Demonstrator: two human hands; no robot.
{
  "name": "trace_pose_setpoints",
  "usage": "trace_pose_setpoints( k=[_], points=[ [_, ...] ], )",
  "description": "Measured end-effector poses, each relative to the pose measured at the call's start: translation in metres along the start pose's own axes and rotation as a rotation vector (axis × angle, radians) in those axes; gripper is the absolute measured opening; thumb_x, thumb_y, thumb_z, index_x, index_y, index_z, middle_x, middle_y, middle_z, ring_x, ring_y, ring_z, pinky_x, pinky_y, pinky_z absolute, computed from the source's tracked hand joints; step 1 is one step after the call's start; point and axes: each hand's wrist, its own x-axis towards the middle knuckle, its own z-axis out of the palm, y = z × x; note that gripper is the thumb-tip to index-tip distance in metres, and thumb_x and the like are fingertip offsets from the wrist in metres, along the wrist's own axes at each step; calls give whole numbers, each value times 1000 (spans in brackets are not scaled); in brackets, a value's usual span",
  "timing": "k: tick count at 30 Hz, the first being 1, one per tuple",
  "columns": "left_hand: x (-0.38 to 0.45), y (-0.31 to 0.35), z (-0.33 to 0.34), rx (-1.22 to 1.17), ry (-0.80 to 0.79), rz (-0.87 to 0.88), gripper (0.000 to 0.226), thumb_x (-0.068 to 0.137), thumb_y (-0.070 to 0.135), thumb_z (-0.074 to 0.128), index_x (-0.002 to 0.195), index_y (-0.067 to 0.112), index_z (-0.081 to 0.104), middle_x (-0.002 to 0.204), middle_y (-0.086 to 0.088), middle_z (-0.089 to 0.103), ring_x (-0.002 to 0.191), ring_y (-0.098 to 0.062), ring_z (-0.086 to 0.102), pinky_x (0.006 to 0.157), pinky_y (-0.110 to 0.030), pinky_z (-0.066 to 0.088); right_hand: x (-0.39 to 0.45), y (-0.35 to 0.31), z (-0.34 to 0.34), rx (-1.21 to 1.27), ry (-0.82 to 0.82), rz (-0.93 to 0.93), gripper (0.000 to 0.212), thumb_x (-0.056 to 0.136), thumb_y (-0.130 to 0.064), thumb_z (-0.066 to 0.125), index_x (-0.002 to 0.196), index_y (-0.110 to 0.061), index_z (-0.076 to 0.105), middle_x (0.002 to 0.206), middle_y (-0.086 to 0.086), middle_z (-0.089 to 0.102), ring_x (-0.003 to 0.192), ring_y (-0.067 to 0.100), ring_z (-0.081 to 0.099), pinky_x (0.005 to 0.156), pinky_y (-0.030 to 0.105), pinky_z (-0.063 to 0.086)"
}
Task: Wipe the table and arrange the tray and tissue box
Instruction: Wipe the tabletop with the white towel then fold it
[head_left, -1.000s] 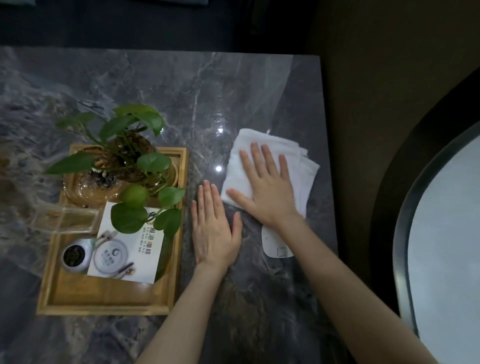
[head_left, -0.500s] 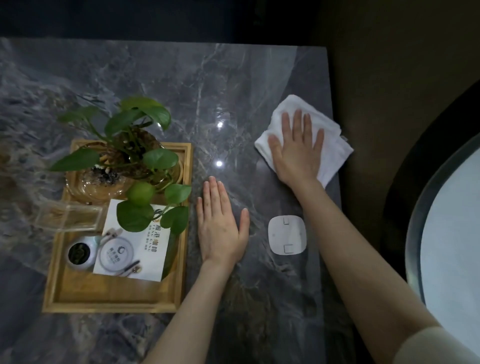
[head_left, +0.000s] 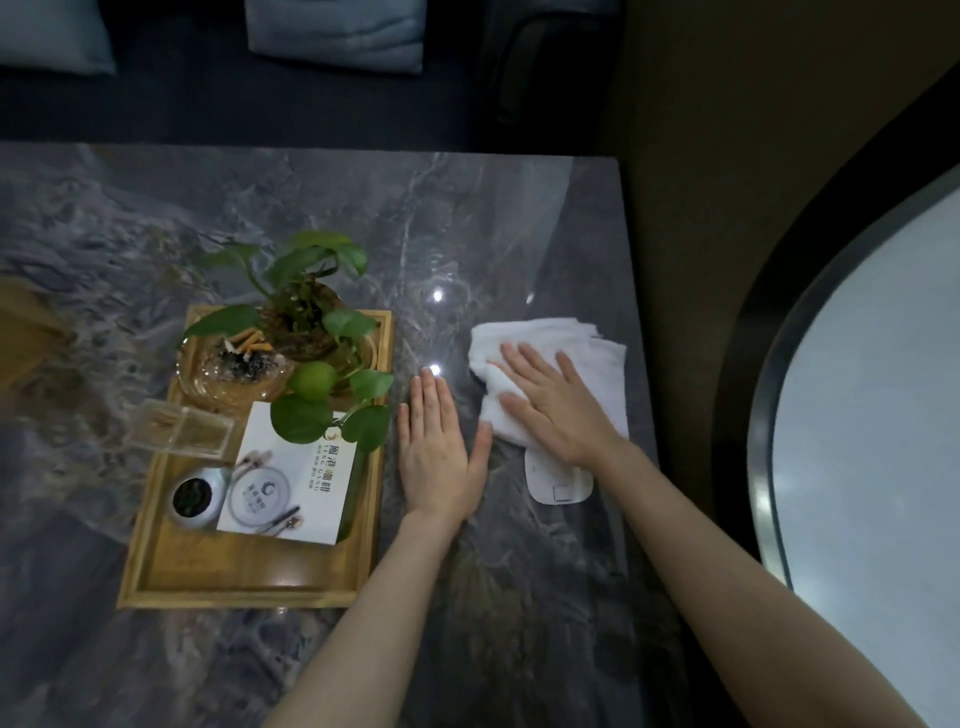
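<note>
A white cloth (head_left: 563, 340) lies crumpled on the grey marble table (head_left: 467, 218) near its right edge. My right hand (head_left: 558, 402) presses flat on the cloth, fingers spread. My left hand (head_left: 439, 449) rests flat on the bare table, just right of the wooden tray (head_left: 249, 577). The tray holds a potted green plant (head_left: 311, 312), a glass ashtray (head_left: 234, 364) with cigarette butts, a clear plastic box (head_left: 179, 431), a small grey pot (head_left: 195, 496) and a printed card (head_left: 291, 478). No tissue box is in view.
A white square pad (head_left: 561, 480) lies on the table, partly under my right wrist. The table's right edge runs close to the cloth. A dark sofa with blue cushions (head_left: 332, 31) stands behind the table. A pale oval surface (head_left: 878, 389) fills the right side.
My right hand has pulled the cloth back from the far right corner toward me and to the left, so it now covers part of the white pad. My left hand has stayed in place.
</note>
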Motion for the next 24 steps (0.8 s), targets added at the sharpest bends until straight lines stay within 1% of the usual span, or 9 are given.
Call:
trace_pose_setpoints(
  k=[5, 8, 10, 13, 15, 18, 21, 22, 24],
  points=[
    [3, 2, -20, -164, -110, -43, 67, 93, 49, 13, 146, 8, 0, 157, -9, -2, 145, -17, -6, 118, -36, -4, -29, -14, -10, 258, -104, 193, 46, 98, -36, 31, 142, -24, 30, 154, -2, 27, 142, 10, 16, 115, 31, 1],
    [-1, 1, -31, -238, -156, -61, 62, 95, 45, 13, 146, 9, 10, 158, -7, 5, 145, -18, 1, 117, -37, 0, -46, -29, -23, 390, -106, 332, 41, 97, -40, 35, 127, -20, 54, 137, 7, 52, 125, 19, 44, 104, 29, 26],
    [-9, 3, -42, -298, -227, -60, 67, 93, 49, 7, 145, 9, 21, 156, -7, 15, 144, -20, 10, 118, -37, 7, -56, -43, -35, 508, -68, 354, 37, 99, -30, 35, 120, -11, 58, 126, 9, 59, 118, 21, 51, 98, 29, 33],
    [-28, 7, -67, -592, -326, -81, 59, 95, 48, 16, 139, 14, 37, 150, -6, 34, 139, -21, 27, 113, -35, 18, -71, -60, -51, 1069, 63, 477, 41, 95, -32, 44, 121, -3, 58, 115, 9, 62, 105, 22, 58, 93, 34, 43],
    [-39, 5, -86, -813, -375, -103, 57, 92, 54, 28, 137, 21, 40, 146, -2, 40, 136, -22, 33, 112, -38, 23, -82, -75, -60, 1463, 142, 476, 38, 91, -34, 48, 104, -6, 70, 102, 11, 71, 95, 23, 66, 93, 37, 47],
    [-57, -5, -117, -1203, -397, -95, 64, 75, 60, 51, 128, 24, 50, 133, 1, 54, 125, -19, 48, 109, -41, 33, -94, -103, -60, 1811, 130, 361, 43, 91, -36, 41, 80, -15, 77, 79, 5, 75, 74, 20, 71, 73, 35, 53],
    [-73, -29, -145, -1349, -429, -49, 35, 83, 40, 57, 113, 22, 59, 105, 10, 71, 99, -7, 65, 83, -22, 52, -103, -143, -48, 1993, 32, 353, 46, 91, -43, 38, 93, -13, 73, 85, 8, 74, 78, 24, 71, 68, 35, 59],
    [-78, -39, -152, -1358, -448, -42, 22, 85, 32, 59, 104, 22, 61, 92, 13, 74, 87, -4, 68, 70, -18, 54, -103, -156, -40, 2028, -50, 332, 48, 91, -45, 37, 102, -12, 70, 91, 11, 74, 85, 28, 70, 73, 39, 58],
    [-87, -65, -164, -1375, -478, -63, 23, 78, 24, 67, 99, 20, 62, 88, 9, 76, 84, -10, 70, 66, -23, 56, -98, -184, -25, 2056, -162, 228, 54, 93, -46, 32, 117, -6, 61, 106, 16, 70, 100, 30, 65, 91, 41, 51]
  ],
)
